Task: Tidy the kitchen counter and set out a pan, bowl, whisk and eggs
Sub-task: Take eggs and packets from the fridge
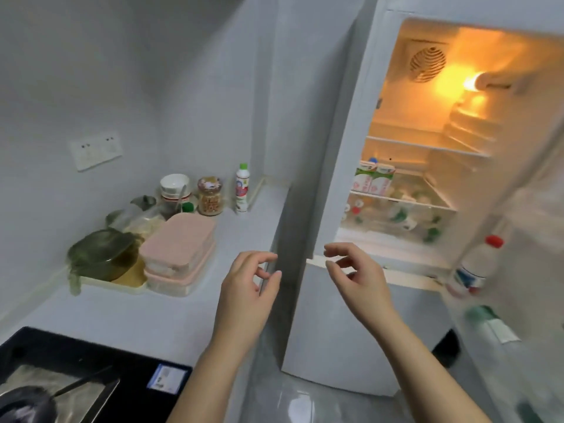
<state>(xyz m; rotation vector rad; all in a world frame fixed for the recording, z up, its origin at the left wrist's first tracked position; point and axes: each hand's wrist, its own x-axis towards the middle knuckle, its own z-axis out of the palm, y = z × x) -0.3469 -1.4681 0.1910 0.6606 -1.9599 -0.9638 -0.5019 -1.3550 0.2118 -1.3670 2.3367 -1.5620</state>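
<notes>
The white fridge (pixel 329 331) stands open at the right, its inside lit orange. Two milk cartons (pixel 374 178) stand on a middle shelf, and blurred white and green items (pixel 403 215) lie below them. My left hand (pixel 248 288) hovers empty with curled fingers over the counter's right edge. My right hand (pixel 357 279) floats empty in front of the fridge's lower rim, fingers apart. A white bowl (pixel 174 183) sits on a jar at the back of the counter. A dark pan (pixel 27 404) shows at the bottom left on the black stove (pixel 91 355).
On the white counter (pixel 137 319) sit stacked pink boxes (pixel 180 251), a green glass lidded dish (pixel 100 254) on a cream tray, a jar of nuts (pixel 210 196) and a white bottle (pixel 242 187). The fridge door (pixel 518 270) at right holds a red-capped bottle (pixel 476 264).
</notes>
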